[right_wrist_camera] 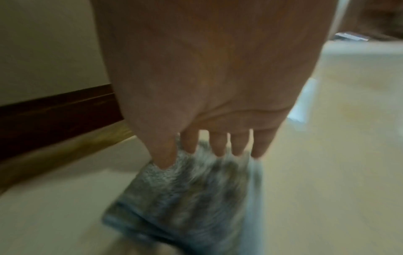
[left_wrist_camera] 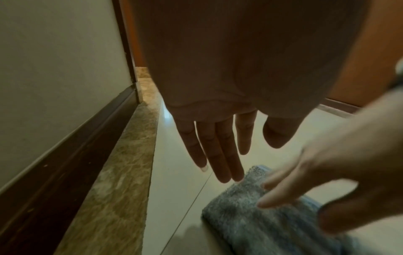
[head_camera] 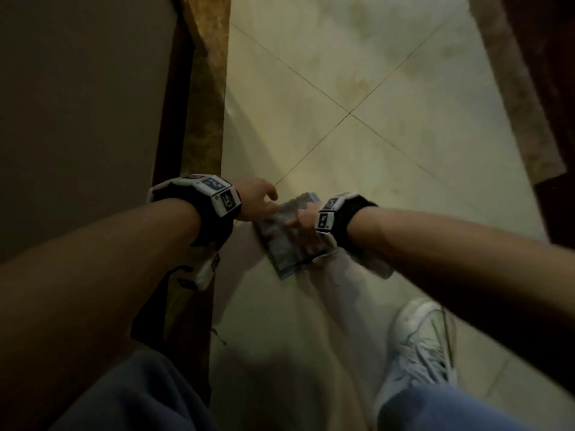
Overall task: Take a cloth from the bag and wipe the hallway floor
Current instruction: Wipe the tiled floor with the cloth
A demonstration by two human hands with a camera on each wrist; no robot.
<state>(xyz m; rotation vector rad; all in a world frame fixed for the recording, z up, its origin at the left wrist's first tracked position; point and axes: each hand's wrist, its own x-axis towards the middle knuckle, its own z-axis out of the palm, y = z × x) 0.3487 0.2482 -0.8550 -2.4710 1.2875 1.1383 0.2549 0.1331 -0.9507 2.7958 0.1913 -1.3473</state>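
The folded grey cloth (head_camera: 289,234) lies on the pale tiled floor (head_camera: 389,98) near the marble border (head_camera: 203,113), the right hand (head_camera: 306,217) pressing it with spread fingers (right_wrist_camera: 219,146) while the left hand (head_camera: 256,197) hovers released beside it; wiping well likely means flat, even pressure in overlapping strokes, and no bag is in view.

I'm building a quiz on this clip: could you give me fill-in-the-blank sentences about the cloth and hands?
1. The fluffy grey folded cloth lies on the ____.
2. The ____ hand presses on it.
3. The left hand's fingers are ____.
4. The white sneaker stands on ____ floor tiles.

Answers: floor; right; straight; cream
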